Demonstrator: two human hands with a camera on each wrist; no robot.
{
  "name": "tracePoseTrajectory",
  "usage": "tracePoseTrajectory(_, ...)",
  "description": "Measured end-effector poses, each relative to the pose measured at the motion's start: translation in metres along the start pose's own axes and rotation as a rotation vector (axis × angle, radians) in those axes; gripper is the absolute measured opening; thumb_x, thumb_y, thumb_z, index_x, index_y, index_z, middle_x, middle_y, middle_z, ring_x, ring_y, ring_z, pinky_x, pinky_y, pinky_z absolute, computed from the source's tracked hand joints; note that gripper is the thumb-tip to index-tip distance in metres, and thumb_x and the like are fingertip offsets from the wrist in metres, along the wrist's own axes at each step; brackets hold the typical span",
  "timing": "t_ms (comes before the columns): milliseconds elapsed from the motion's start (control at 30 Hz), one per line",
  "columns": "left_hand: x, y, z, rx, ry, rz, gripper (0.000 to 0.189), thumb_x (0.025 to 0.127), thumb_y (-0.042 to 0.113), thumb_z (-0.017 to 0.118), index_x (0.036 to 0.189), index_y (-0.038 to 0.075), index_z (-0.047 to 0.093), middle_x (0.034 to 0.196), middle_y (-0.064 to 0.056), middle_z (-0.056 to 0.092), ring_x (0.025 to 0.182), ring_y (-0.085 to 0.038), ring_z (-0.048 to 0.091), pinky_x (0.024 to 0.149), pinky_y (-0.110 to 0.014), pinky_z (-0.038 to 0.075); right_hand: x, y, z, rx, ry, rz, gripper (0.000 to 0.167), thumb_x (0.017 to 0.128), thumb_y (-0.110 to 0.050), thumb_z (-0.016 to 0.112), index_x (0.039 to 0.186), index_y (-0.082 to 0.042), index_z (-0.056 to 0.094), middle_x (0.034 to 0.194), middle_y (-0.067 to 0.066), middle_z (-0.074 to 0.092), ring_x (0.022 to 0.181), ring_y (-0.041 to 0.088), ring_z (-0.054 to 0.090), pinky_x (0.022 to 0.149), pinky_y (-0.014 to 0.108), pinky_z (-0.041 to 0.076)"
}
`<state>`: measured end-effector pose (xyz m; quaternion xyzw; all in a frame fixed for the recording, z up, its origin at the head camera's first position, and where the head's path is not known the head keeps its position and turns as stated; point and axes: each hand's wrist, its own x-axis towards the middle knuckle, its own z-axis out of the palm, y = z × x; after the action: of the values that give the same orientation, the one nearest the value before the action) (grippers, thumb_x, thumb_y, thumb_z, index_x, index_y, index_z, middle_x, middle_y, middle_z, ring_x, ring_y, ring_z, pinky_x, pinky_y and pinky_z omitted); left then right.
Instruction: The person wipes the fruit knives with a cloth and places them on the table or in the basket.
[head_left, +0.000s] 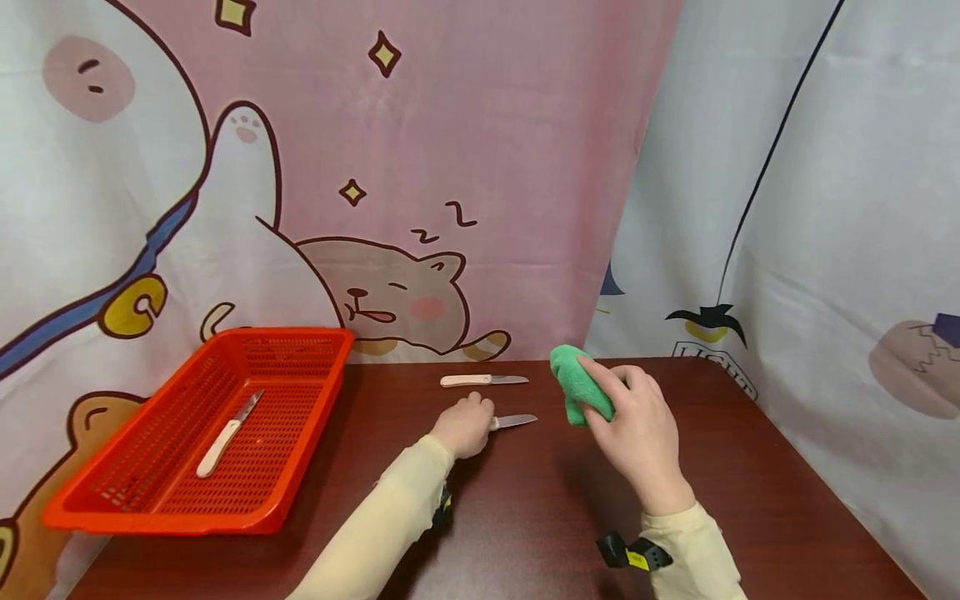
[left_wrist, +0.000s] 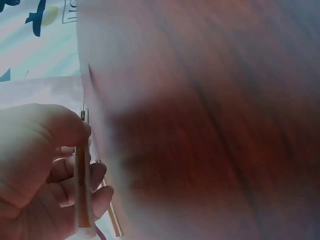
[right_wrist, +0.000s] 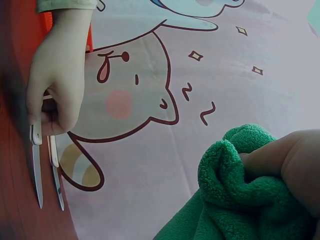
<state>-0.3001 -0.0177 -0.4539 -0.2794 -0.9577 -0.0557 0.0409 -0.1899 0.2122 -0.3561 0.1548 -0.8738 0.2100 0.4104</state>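
Note:
My left hand (head_left: 465, 425) grips the pale handle of a small knife (head_left: 516, 421), whose blade points right. In the left wrist view the thumb and fingers close round that handle (left_wrist: 83, 185). Just beyond, a second knife (head_left: 480, 381) with a pale handle lies on the table near its back edge, also pointing right. My right hand (head_left: 637, 421) holds a bunched green cloth (head_left: 577, 383) above the table, to the right of both blades. In the right wrist view the thumb presses into the folds of the fluffy cloth (right_wrist: 235, 185).
On the left stands a red plastic basket (head_left: 292, 467) with mesh sides, and a third knife (head_left: 228, 437) lies inside it. The dark brown table (head_left: 525, 533) runs back to a cartoon-printed curtain (head_left: 525, 167). Another curtain (head_left: 847, 208) hangs along the right side.

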Motion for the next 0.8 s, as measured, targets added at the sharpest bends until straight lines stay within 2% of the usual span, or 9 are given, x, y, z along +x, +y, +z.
tracePoseTrajectory(133,-0.002,0.001,-0.004,-0.033,0.0,0.012,0.013,0.097,0.017,0.06,0.096,0.005,0.056,0.088,-0.012,0.052,0.081,-0.028,0.06,0.069,-0.039,0.054,0.0,-0.001,-0.001,0.001,0.0,0.001,0.062,0.071,0.0,0.084,0.128,-0.017,0.067,0.098,0.014,0.059,0.086,0.033,0.056,0.066,0.048,0.048)
tracePoseTrajectory(300,-0.005,0.001,-0.007,-0.043,0.007,0.059,0.014,0.1,0.017,0.057,0.096,0.004,0.054,0.085,-0.011,0.054,0.08,-0.028,0.061,0.072,-0.038,0.053,0.0,-0.001,-0.002,0.004,0.002,0.001,0.063,0.07,0.001,0.084,0.128,-0.017,0.067,0.098,0.014,0.059,0.087,0.033,0.056,0.066,0.049,0.048)
tracePoseTrajectory(400,-0.007,0.001,-0.009,-0.052,0.032,0.083,0.013,0.101,0.016,0.055,0.096,0.004,0.054,0.084,-0.009,0.053,0.078,-0.026,0.06,0.071,-0.036,0.053,0.0,-0.001,-0.002,0.003,0.001,0.0,0.063,0.07,0.001,0.084,0.128,-0.017,0.067,0.098,0.014,0.059,0.087,0.033,0.056,0.067,0.049,0.048)
tracePoseTrajectory(533,-0.009,-0.001,-0.015,-0.101,0.118,0.119,0.009,0.099,0.012,0.056,0.094,0.005,0.054,0.08,-0.007,0.052,0.074,-0.023,0.057,0.069,-0.034,0.051,0.0,0.0,-0.001,0.002,-0.004,0.002,0.063,0.07,0.0,0.084,0.128,-0.017,0.067,0.098,0.014,0.059,0.087,0.034,0.056,0.068,0.049,0.048)
tracePoseTrajectory(667,-0.013,-0.001,-0.026,-0.189,0.222,0.156,0.004,0.097,0.005,0.058,0.098,0.003,0.056,0.081,-0.005,0.054,0.076,-0.021,0.057,0.072,-0.034,0.051,0.0,0.001,-0.001,0.003,-0.012,0.009,0.062,0.071,-0.001,0.083,0.128,-0.016,0.066,0.099,0.014,0.058,0.088,0.033,0.055,0.068,0.048,0.047)
tracePoseTrajectory(800,-0.017,0.001,-0.037,-0.295,0.298,0.154,0.01,0.096,0.003,0.06,0.105,0.001,0.055,0.087,-0.006,0.057,0.081,-0.021,0.057,0.076,-0.036,0.051,0.0,0.001,0.0,0.004,-0.01,0.009,0.061,0.071,-0.001,0.083,0.128,-0.016,0.067,0.099,0.014,0.058,0.088,0.033,0.055,0.068,0.048,0.047)
